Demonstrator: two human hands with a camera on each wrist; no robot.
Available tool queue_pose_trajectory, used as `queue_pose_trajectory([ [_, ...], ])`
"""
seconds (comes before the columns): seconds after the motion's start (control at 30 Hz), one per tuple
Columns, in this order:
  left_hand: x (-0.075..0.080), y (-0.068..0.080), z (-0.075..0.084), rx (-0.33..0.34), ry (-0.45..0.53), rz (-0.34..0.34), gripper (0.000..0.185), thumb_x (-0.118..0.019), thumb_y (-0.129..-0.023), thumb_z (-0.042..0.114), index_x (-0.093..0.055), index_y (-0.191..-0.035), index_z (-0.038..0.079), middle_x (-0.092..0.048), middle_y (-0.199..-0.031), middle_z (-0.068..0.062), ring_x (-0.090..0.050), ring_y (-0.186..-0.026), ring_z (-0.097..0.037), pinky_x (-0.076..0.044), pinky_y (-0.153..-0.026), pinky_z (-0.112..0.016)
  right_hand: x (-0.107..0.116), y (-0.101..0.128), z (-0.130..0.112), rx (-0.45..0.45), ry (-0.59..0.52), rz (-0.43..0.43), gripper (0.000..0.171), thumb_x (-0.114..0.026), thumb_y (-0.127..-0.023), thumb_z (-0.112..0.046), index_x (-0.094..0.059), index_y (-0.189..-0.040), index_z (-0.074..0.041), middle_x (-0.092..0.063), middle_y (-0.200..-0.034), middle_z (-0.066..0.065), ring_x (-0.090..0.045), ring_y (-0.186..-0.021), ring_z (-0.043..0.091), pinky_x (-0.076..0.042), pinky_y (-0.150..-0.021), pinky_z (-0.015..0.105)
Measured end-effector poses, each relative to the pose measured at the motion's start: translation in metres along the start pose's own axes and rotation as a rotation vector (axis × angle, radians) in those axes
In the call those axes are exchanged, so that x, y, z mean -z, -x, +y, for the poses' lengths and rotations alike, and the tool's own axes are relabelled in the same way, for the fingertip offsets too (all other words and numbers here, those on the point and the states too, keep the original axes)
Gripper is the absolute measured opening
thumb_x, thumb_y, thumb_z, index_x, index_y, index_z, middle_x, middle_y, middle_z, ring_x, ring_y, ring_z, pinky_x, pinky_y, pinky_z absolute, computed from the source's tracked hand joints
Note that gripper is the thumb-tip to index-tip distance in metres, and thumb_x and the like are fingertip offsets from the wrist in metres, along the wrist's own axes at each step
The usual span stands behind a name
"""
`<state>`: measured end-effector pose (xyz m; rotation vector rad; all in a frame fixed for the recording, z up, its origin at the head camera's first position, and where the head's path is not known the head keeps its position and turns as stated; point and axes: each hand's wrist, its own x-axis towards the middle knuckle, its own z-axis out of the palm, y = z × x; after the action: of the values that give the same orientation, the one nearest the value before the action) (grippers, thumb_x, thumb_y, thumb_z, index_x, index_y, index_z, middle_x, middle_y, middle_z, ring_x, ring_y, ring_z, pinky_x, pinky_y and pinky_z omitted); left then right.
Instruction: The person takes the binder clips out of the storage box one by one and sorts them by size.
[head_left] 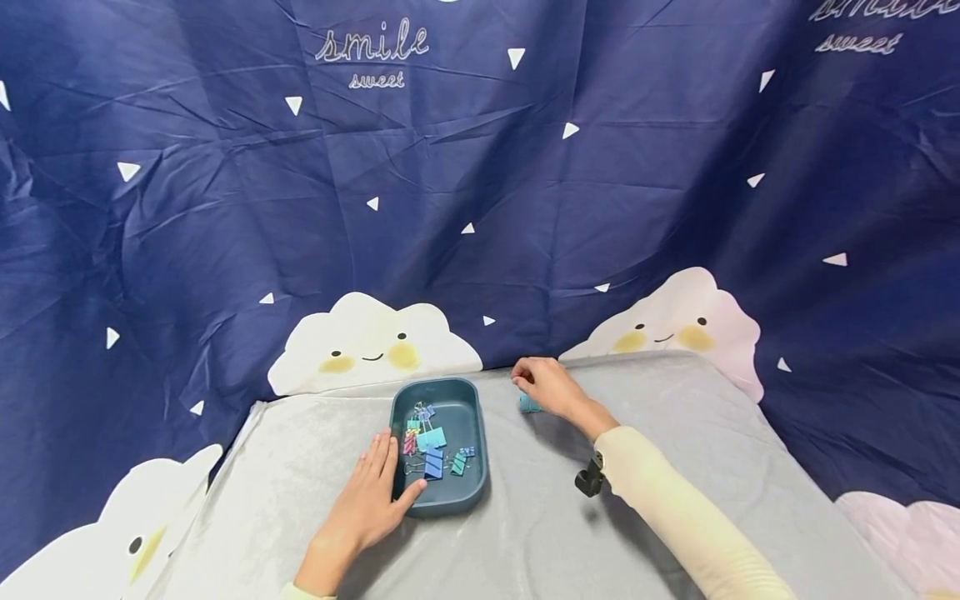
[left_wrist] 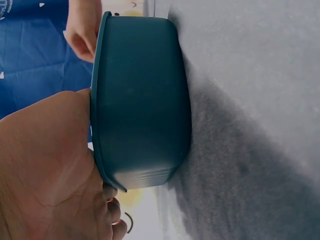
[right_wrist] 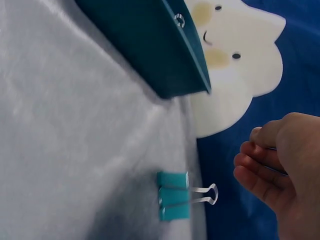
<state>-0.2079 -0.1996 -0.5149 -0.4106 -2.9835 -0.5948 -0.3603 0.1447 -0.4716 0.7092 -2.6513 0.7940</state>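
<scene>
A dark teal rectangular bin (head_left: 438,508) stands on the grey cloth with several binder clips in it, among them a light-blue clip (head_left: 431,439), a blue clip (head_left: 433,463), a green clip (head_left: 458,463) and a pink clip (head_left: 409,442). My left hand (head_left: 365,493) rests on the bin's left rim, fingers extended along it and thumb at the front corner. To the bin's right, a teal binder clip (right_wrist: 174,197) with silver handles sits on the cloth. Just above this clip hovers my right hand (head_left: 551,387), apart from it, its fingers loosely bent and nothing visible in them.
Grey cloth (head_left: 675,450) covers the work surface. Behind it hangs a navy curtain (head_left: 480,183) printed with clouds and white triangles. A black wrist mount (head_left: 590,477) sticks out beneath the right sleeve.
</scene>
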Motion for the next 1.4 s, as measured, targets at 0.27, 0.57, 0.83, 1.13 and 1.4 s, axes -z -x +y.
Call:
queue_pose_trajectory([
  [0.27,0.002,0.0,0.0,-0.005,0.018,0.006,0.092,-0.061,-0.104,0.054,-0.03,-0.164,-0.009,-0.021,-0.175,-0.028,-0.022,-0.162,-0.048,-0.023,-0.131,-0.064,0.0,-0.007,-0.034,0.078,-0.002,-0.078,0.006,-0.073,-0.101,-0.014,-0.078,-0.098,-0.011,-0.075,-0.088,-0.002,-0.067,-0.081,0.01,-0.058,-0.077,0.032],
  [0.57,0.006,0.0,0.0,0.028,-0.002,-0.075,0.093,-0.055,-0.106,0.058,-0.023,-0.167,-0.005,-0.014,-0.178,-0.023,-0.013,-0.166,-0.042,-0.019,-0.134,-0.06,-0.007,-0.009,-0.078,0.187,-0.005,-0.175,0.006,-0.073,-0.102,-0.015,-0.078,-0.1,-0.016,-0.075,-0.092,-0.006,-0.065,-0.083,0.006,-0.057,-0.078,0.028],
  [0.83,0.005,-0.001,0.0,0.029,-0.001,-0.074,0.094,-0.056,-0.106,0.058,-0.023,-0.167,-0.005,-0.014,-0.178,-0.024,-0.013,-0.166,-0.042,-0.019,-0.134,-0.061,-0.017,-0.014,-0.108,0.282,0.032,-0.242,0.008,-0.069,-0.105,-0.018,-0.077,-0.104,-0.018,-0.074,-0.096,-0.007,-0.062,-0.082,0.004,-0.055,-0.077,0.024],
  [1.13,0.004,-0.001,-0.002,0.031,0.009,-0.079,0.094,-0.056,-0.106,0.059,-0.022,-0.168,-0.004,-0.013,-0.178,-0.023,-0.012,-0.166,-0.042,-0.019,-0.134,-0.061,-0.037,-0.021,-0.132,0.363,0.085,-0.288,0.011,-0.066,-0.107,-0.019,-0.077,-0.105,-0.021,-0.073,-0.102,-0.008,-0.063,-0.086,0.002,-0.055,-0.08,0.021],
  [1.4,0.005,-0.001,0.0,0.032,0.01,-0.087,0.094,-0.055,-0.107,0.058,-0.021,-0.167,-0.005,-0.012,-0.178,-0.023,-0.012,-0.166,-0.041,-0.018,-0.134,-0.061,-0.052,-0.024,-0.148,0.38,0.137,-0.359,0.014,-0.065,-0.107,-0.019,-0.079,-0.11,-0.019,-0.073,-0.104,-0.008,-0.064,-0.087,0.002,-0.055,-0.078,0.018],
])
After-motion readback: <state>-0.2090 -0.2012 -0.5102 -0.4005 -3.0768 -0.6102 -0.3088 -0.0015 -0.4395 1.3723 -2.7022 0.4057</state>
